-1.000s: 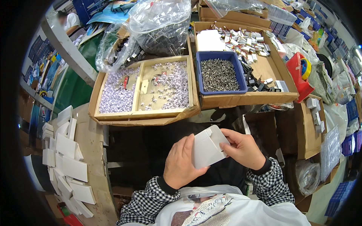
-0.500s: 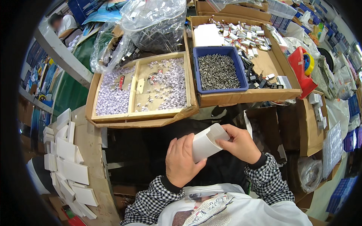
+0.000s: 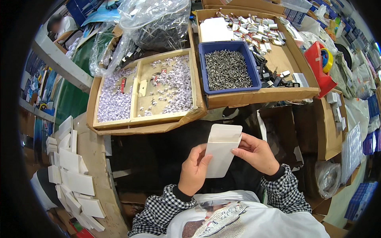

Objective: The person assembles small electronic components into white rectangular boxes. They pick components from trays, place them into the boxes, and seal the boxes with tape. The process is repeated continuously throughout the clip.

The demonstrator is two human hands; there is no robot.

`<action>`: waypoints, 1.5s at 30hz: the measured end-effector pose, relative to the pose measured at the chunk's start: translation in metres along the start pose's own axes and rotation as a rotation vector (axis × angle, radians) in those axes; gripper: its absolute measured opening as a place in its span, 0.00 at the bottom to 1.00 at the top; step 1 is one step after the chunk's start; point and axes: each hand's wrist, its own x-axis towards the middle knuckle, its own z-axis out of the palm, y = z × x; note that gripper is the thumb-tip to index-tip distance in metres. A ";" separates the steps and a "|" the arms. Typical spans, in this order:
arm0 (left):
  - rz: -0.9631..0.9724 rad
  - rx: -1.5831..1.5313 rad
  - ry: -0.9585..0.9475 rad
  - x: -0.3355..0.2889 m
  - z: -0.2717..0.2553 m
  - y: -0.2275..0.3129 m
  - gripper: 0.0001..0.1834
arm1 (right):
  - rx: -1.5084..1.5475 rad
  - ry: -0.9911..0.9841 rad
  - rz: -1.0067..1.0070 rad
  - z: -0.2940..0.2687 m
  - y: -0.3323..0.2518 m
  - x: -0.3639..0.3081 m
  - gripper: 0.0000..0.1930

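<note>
Between my two hands is a white cardboard box [image 3: 220,156], held tilted over my lap with its top end flap standing up. My left hand [image 3: 194,168] closes on the box's left edge, thumb on the near face and fingers behind. Up near the flap, my right hand [image 3: 257,154] pinches the right edge between thumb and fingers. The inside of the box cannot be seen.
Ahead on the left, a divided wooden tray [image 3: 137,119] holds small pale purple pieces. Beside it, a blue bin [image 3: 257,79] of metal screws sits in a cardboard tray [image 3: 278,94] with small white parts. White boxes [image 3: 79,180] lie piled on the left; a red tape dispenser [image 3: 317,67] stands right.
The white box has turned more upright, its flap now raised and its broad face toward me. My left fingers have moved from across its front to its left edge.
</note>
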 end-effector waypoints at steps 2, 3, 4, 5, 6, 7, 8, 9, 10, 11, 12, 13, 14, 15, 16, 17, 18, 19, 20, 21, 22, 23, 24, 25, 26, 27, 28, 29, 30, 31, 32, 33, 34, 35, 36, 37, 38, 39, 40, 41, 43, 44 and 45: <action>-0.186 -0.020 -0.082 -0.005 -0.003 -0.006 0.12 | -0.040 -0.002 0.017 -0.003 -0.002 -0.001 0.23; -0.127 -0.167 -0.100 -0.008 -0.001 -0.009 0.14 | -0.045 0.002 0.022 -0.003 -0.003 -0.001 0.23; -0.137 -0.285 -0.106 -0.011 0.001 -0.012 0.16 | -0.052 0.003 0.027 -0.002 -0.003 -0.002 0.23; -0.145 -0.403 -0.107 -0.013 0.003 -0.015 0.18 | -0.062 0.010 0.033 0.000 -0.003 -0.002 0.23; -0.237 -0.424 -0.102 -0.015 0.000 -0.017 0.26 | -0.068 0.016 0.042 0.002 -0.004 -0.006 0.23; -0.217 -0.459 -0.098 -0.018 -0.002 -0.019 0.27 | -0.095 0.039 0.071 0.005 -0.004 -0.009 0.23; -0.212 -0.479 -0.088 -0.020 -0.004 -0.020 0.28 | -0.064 0.033 0.069 0.007 -0.004 -0.013 0.24; -0.189 -0.496 -0.077 -0.022 -0.006 -0.021 0.28 | -0.059 0.020 0.061 0.010 -0.003 -0.014 0.24; -0.190 -0.453 -0.091 -0.024 -0.009 -0.021 0.32 | -0.063 0.008 0.036 0.013 -0.001 -0.017 0.24; -0.190 -0.458 -0.118 -0.025 -0.011 -0.022 0.33 | -0.079 -0.005 0.012 0.015 0.001 -0.019 0.24; -0.180 -0.457 -0.139 -0.027 -0.012 -0.022 0.35 | -0.106 -0.007 -0.004 0.016 0.003 -0.020 0.25; -0.168 -0.444 -0.155 -0.028 -0.013 -0.023 0.36 | -0.094 0.001 0.002 0.017 0.006 -0.021 0.25; -0.131 -0.448 -0.147 -0.030 -0.014 -0.023 0.36 | -0.082 0.011 0.007 0.016 0.008 -0.022 0.24; -0.093 -0.440 -0.133 -0.032 -0.014 -0.022 0.36 | -0.088 0.031 0.016 0.016 0.010 -0.022 0.24; -0.027 -0.425 -0.130 -0.032 -0.014 -0.023 0.36 | -0.032 0.052 0.011 0.017 0.013 -0.024 0.24; -0.035 -0.395 -0.139 -0.033 -0.014 -0.023 0.36 | 0.006 0.082 0.010 0.017 0.016 -0.025 0.23; -0.015 -0.358 -0.157 -0.032 -0.015 -0.023 0.35 | 0.030 0.113 -0.004 0.018 0.018 -0.027 0.23; 0.003 -0.311 -0.168 -0.031 -0.017 -0.022 0.34 | -0.009 0.107 -0.043 0.019 0.020 -0.028 0.23; -0.012 -0.307 -0.185 -0.032 -0.018 -0.022 0.33 | -0.061 0.102 -0.096 0.021 0.023 -0.029 0.23; -0.032 -0.292 -0.196 -0.032 -0.020 -0.020 0.33 | -0.113 0.096 -0.149 0.022 0.025 -0.029 0.23; -0.051 -0.278 -0.206 -0.032 -0.022 -0.018 0.32 | -0.142 0.101 -0.161 0.022 0.025 -0.030 0.23; -0.071 -0.243 -0.222 -0.032 -0.024 -0.016 0.33 | -0.142 0.101 -0.154 0.022 0.026 -0.030 0.22; -0.091 -0.208 -0.237 -0.031 -0.026 -0.015 0.33 | -0.165 0.091 -0.136 0.022 0.026 -0.031 0.21; -0.112 -0.170 -0.251 -0.030 -0.027 -0.012 0.34 | -0.187 0.080 -0.118 0.021 0.025 -0.031 0.21; -0.109 -0.176 -0.249 -0.029 -0.027 -0.010 0.33 | -0.217 0.066 -0.109 0.020 0.024 -0.031 0.20; -0.103 -0.180 -0.245 -0.028 -0.026 -0.008 0.32 | -0.249 0.053 -0.101 0.018 0.022 -0.031 0.19; -0.096 -0.184 -0.243 -0.026 -0.026 -0.006 0.31 | -0.279 0.046 -0.102 0.017 0.020 -0.030 0.18; -0.083 -0.136 -0.251 -0.024 -0.027 -0.003 0.29 | -0.279 0.024 -0.095 0.015 0.019 -0.028 0.17; -0.069 -0.088 -0.257 -0.023 -0.027 -0.001 0.28 | -0.278 0.006 -0.096 0.015 0.017 -0.027 0.17; -0.055 -0.041 -0.263 -0.021 -0.028 0.001 0.26 | -0.276 -0.013 -0.098 0.014 0.015 -0.025 0.17; -0.058 -0.050 -0.286 -0.018 -0.029 0.002 0.24 | -0.266 -0.050 -0.083 0.011 0.012 -0.023 0.16; -0.061 -0.060 -0.311 -0.016 -0.031 0.003 0.21 | -0.256 -0.086 -0.067 0.007 0.009 -0.020 0.15; -0.065 -0.078 -0.336 -0.013 -0.032 0.004 0.19 | -0.247 -0.123 -0.050 0.003 0.006 -0.017 0.14; -0.064 -0.085 -0.345 -0.012 -0.034 0.005 0.19 | -0.252 -0.153 -0.059 -0.001 0.004 -0.015 0.14; -0.062 -0.101 -0.354 -0.010 -0.035 0.005 0.18 | -0.260 -0.184 -0.068 -0.005 0.001 -0.012 0.13; -0.059 -0.116 -0.364 -0.007 -0.035 0.005 0.17 | -0.260 -0.215 -0.068 -0.007 0.000 -0.010 0.12; -0.045 -0.084 -0.347 -0.007 -0.036 0.005 0.15 | -0.406 -0.202 -0.182 -0.007 0.000 -0.009 0.10; -0.034 -0.052 -0.331 -0.006 -0.036 0.005 0.13 | -0.391 -0.194 -0.177 -0.006 0.001 -0.008 0.11; -0.024 -0.022 -0.314 -0.005 -0.036 0.005 0.12 | -0.368 -0.179 -0.164 -0.003 0.003 -0.007 0.12; -0.022 -0.110 -0.297 -0.005 -0.035 0.005 0.10 | -0.347 -0.152 -0.107 0.000 0.005 -0.007 0.13; -0.019 -0.285 -0.259 -0.003 -0.033 0.006 0.07 | 0.012 -0.067 -0.057 0.008 0.009 -0.008 0.17; -0.058 -0.355 -0.264 -0.003 -0.034 0.007 0.05 | 0.152 -0.043 0.008 0.009 0.010 -0.008 0.19; -0.100 -0.414 -0.247 -0.002 -0.033 0.009 0.06 | 0.122 -0.050 -0.002 0.009 0.010 -0.008 0.21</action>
